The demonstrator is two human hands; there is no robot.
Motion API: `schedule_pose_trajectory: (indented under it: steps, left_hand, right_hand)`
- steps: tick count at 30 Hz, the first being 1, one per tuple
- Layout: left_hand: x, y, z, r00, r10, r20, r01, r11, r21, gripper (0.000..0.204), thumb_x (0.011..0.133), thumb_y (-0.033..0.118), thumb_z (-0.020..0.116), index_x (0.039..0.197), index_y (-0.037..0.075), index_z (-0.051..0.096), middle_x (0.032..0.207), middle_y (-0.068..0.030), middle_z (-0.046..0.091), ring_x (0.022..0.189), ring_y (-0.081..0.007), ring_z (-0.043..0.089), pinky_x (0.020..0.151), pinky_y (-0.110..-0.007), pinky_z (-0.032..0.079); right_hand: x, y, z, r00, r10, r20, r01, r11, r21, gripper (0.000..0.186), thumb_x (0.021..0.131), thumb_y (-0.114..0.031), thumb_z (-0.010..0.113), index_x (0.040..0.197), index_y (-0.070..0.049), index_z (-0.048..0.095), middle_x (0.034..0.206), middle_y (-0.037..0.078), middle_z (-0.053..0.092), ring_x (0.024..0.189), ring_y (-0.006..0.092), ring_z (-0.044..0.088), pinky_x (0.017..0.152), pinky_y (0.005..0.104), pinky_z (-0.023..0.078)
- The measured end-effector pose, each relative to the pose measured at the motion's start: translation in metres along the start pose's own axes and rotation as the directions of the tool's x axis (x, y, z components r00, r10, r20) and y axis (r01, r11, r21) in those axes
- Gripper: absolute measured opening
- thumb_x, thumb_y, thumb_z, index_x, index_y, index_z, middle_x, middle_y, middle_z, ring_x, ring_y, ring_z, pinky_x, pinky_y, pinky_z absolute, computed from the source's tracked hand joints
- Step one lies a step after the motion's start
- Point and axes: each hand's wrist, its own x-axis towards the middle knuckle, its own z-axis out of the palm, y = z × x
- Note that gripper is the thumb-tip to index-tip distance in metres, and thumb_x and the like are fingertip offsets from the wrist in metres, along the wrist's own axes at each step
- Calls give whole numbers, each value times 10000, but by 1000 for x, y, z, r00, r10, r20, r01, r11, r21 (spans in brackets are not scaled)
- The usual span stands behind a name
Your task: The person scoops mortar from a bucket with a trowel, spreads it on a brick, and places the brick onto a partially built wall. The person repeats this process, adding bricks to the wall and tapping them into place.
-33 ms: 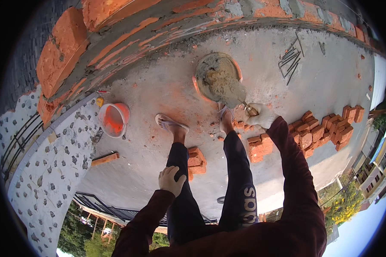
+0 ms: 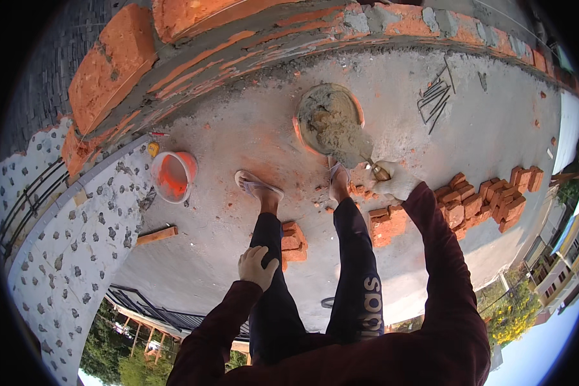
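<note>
"Grey concrete floor [image 2: 225, 128] fills the middle, and a rough brick wall [image 2: 238, 45] curves over it from ten o'clock round to two. Where's the trowel?"

"Between two and three. The trowel [image 2: 380, 172] is in the gloved right hand [image 2: 399, 181], fingers clamped round its handle. Its blade is hidden under wet mortar [image 2: 354, 149] at the five o'clock edge of the tub [image 2: 296, 130], which sits at one."

"And the left hand?"

"At seven. The left hand [image 2: 257, 267], gloved too, is laid over the left knee, fingers loosely bent and a little apart."

"What crowds the right one?"

"Plenty. The right sandal [image 2: 339, 170] is at its nine o'clock, close against the tub, with broken brick bits [image 2: 361, 190] in between. One brick stack [image 2: 388, 228] stands right at its six, and more stacks [image 2: 473, 206] run out toward three."

"Anything further off?"

"Thin metal rods [image 2: 435, 100] lie loose at two, well apart from the tub. At nine stands a pale bucket [image 2: 185, 168], orange inside, near the white speckled wall [image 2: 77, 257]. A reddish-brown strip [image 2: 156, 235] lies at eight. Another small stack [image 2: 294, 242] sits at six, partly behind the left leg."
</note>
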Motion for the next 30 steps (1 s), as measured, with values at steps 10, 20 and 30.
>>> schedule_pose_trajectory:
  steps: [10, 20, 30]
  left_hand:
    - [-12, 3, -123, 917, -169, -360, -58, 839, -542, 545, 965, 388, 664, 1345, 1, 608, 1335, -250, 615, 1282, -419, 556, 1101, -464, 438]
    - [-51, -131, -144, 921, -384, 60, 284, 559, -779, 638, 994, 451, 606, 1463, 22, 543, 1439, -224, 597, 1357, -324, 561, 1135, -408, 424]
    - [-88, -245, -178, 868, -492, 59, 257, 345, -903, 622, 1004, 428, 640, 1436, -12, 558, 1386, -208, 637, 1313, -289, 590, 1108, -384, 445]
  right_hand:
    - [-190, -328, 93, 982, 58, 180, -7, 961, -276, 280, 830, -16, 730, 1064, -4, 576, 679, -1, 520, 436, 121, 487, 394, 290, 375]
    - [-90, -581, 265, 965, -15, 264, 178, 772, -610, 238, 857, -48, 719, 1039, -10, 571, 733, 20, 564, 435, 101, 478, 390, 301, 398]
    - [41, -562, 370, 860, -485, 157, 124, -98, -987, 262, 862, -101, 613, 1110, -35, 563, 993, 241, 702, 1016, 415, 694, 830, 511, 547]
